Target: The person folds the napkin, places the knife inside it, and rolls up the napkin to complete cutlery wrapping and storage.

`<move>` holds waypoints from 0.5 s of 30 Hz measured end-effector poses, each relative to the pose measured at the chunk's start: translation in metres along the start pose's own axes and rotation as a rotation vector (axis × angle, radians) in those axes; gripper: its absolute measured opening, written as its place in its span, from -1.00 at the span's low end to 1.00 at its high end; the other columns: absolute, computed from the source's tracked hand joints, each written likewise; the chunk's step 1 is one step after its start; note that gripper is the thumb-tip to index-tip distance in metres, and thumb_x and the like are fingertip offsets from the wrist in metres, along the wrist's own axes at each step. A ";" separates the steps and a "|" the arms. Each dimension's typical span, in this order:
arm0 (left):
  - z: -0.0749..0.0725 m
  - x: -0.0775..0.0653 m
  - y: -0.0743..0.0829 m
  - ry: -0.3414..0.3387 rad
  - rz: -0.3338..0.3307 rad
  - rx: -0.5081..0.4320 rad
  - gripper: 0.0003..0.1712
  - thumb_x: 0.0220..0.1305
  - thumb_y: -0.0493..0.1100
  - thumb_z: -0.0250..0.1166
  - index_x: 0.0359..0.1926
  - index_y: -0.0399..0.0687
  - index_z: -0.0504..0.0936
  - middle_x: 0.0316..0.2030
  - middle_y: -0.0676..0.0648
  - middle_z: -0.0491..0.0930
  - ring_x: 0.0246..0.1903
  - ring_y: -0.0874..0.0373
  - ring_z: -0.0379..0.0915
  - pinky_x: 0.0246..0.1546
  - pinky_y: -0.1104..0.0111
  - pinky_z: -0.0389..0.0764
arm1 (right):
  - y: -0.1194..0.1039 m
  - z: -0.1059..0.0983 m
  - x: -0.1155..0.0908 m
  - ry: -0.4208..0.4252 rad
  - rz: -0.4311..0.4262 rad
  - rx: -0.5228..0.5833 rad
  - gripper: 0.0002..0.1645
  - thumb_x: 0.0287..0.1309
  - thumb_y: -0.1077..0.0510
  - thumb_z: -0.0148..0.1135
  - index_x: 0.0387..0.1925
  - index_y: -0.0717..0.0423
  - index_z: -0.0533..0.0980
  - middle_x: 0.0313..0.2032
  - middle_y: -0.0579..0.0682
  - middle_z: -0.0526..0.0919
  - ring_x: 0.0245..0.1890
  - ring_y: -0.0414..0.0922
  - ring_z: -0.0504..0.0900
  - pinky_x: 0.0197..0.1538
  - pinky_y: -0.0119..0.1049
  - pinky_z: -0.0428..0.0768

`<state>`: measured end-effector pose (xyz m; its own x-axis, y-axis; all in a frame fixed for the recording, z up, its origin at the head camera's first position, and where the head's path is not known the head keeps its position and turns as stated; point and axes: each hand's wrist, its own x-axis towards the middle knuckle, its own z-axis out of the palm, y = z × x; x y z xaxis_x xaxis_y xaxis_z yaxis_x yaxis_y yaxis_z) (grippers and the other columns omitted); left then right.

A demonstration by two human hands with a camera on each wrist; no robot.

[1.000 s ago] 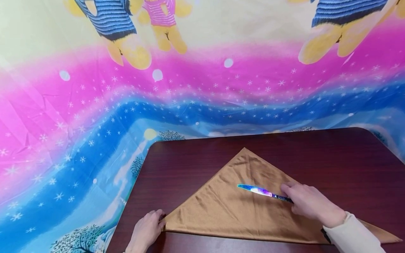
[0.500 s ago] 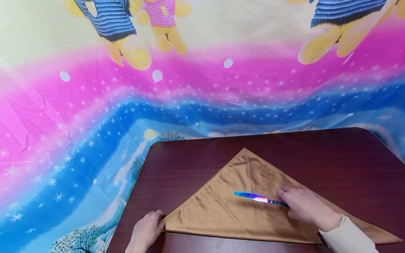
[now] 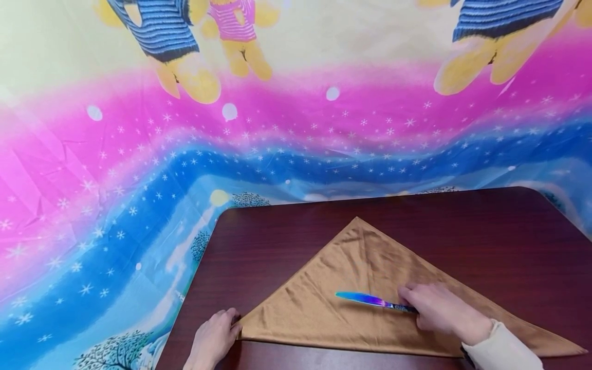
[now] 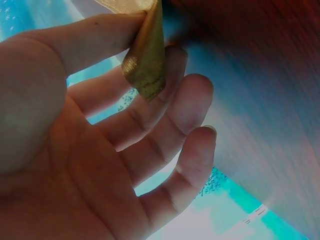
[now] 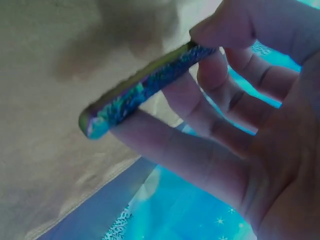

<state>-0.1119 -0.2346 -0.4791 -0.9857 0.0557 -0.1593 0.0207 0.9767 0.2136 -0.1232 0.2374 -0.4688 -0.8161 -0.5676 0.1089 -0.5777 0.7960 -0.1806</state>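
Note:
A shiny golden-brown cloth napkin [image 3: 324,293], folded into a triangle, lies on the table with its peak pointing away. My left hand [image 3: 215,331] pinches its left corner; in the left wrist view the corner tip [image 4: 147,75] hangs between thumb and forefinger, the other fingers loosely bent. Above the napkin's middle, my right hand [image 3: 441,311] holds a table knife [image 3: 365,299] with a rainbow-coloured blade pointing left. The right wrist view shows the patterned knife handle [image 5: 145,87] between the thumb and fingers, apart from the cloth below.
The dark red-brown table [image 3: 509,246] has rounded far corners. Behind it and down its left side hangs a cartoon-printed backdrop [image 3: 277,118] in pink, blue and cream. The napkin's right corner [image 3: 578,351] lies flat near the front edge.
My right hand has moved toward me and slightly left with the table knife. The left hand and the napkin have stayed in place.

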 end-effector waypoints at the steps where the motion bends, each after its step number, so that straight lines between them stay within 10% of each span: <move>1: 0.000 0.000 0.000 0.004 0.000 0.001 -0.88 0.13 -0.15 0.38 -0.27 0.05 0.63 -0.45 0.06 0.58 -0.46 0.11 0.54 -0.50 0.17 0.51 | 0.000 0.001 -0.001 -0.007 -0.008 0.010 -0.49 -0.52 0.41 0.28 -0.54 -0.18 0.29 -0.53 -0.35 0.24 -0.58 -0.36 0.20 -0.52 -0.40 0.19; 15: 0.000 0.000 0.001 0.010 -0.004 0.006 -0.87 0.12 -0.15 0.38 -0.28 0.04 0.64 -0.44 0.06 0.59 -0.44 0.08 0.57 -0.48 0.13 0.53 | -0.007 0.013 -0.004 0.000 -0.072 0.031 -0.49 -0.50 0.38 0.31 -0.56 -0.20 0.29 -0.53 -0.38 0.24 -0.58 -0.39 0.19 -0.53 -0.43 0.20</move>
<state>-0.1116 -0.2338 -0.4792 -0.9873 0.0498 -0.1505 0.0178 0.9782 0.2071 -0.1159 0.2313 -0.4806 -0.7722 -0.6234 0.1227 -0.6344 0.7459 -0.2028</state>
